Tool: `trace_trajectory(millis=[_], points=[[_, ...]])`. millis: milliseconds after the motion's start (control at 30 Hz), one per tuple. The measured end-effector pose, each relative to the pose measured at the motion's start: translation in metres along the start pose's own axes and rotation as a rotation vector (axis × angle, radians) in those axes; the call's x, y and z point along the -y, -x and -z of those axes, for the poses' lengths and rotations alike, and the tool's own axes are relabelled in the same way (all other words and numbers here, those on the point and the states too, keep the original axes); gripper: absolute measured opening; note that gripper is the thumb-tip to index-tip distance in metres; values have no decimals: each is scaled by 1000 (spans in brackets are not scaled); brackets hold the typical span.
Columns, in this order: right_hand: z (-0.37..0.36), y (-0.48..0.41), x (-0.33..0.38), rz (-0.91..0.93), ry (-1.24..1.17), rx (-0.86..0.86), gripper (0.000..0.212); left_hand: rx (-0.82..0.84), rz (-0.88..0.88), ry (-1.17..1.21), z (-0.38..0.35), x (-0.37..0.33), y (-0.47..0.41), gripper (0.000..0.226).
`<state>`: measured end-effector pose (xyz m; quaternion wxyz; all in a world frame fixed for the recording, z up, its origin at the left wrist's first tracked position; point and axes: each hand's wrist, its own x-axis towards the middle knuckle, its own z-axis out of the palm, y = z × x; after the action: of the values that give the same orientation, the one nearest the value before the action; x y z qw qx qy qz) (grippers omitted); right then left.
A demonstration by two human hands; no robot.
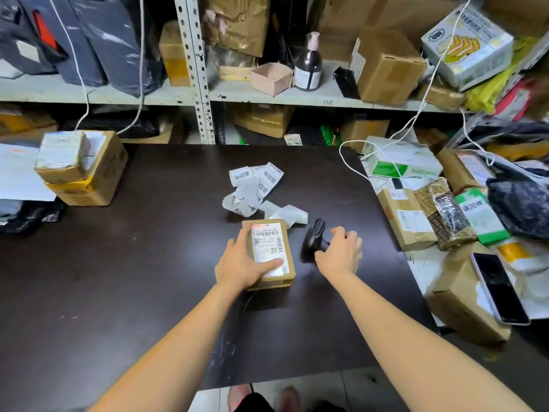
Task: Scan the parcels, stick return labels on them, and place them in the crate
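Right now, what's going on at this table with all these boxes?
A person is working through parcels at a dark table. The left hand rests on a small cardboard parcel, shipping label up, while the right hand grips a black scanner beside it. A strip of return labels lies just behind; none shows on this parcel yet.

Table (118, 278): dark matt top, right in front of me
Middle: small brown parcel (271, 251), label up, flat on the top with my left hand (240, 263) resting on it
Just right of it: black scanner (313, 237), blurred, my right hand (341, 251) curled round its handle; I cannot tell if it touches the top
Just behind the parcel: curled strip of return labels (252, 188)
Left edge: brown carton (89, 179)
Right edge: heap of parcels (407, 221), with a loop of white cord (350, 168) beside it
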<state>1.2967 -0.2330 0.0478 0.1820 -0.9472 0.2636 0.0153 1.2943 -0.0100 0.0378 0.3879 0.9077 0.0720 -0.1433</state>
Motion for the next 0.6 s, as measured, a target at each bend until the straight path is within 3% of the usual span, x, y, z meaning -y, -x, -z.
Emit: trace_trajectory(millis=[133,200,300,400,600], points=[[-10,-11,-10,-14,202,198,45,-24,31,31,-6,-4,-2,112],[-12,-17,-12,49,280,227,39,-14,52,35,-5,-6,-3,111],[-7,-26,-8,124,325,277,45,-13,80,31,-4,-12,-3,108],[3,-31,1,127,200,294,37,-29,105,33,-7,-21,-1,105],[38,-28,34,135,-341,334,7,-45,148,60,-11,-29,1,103]])
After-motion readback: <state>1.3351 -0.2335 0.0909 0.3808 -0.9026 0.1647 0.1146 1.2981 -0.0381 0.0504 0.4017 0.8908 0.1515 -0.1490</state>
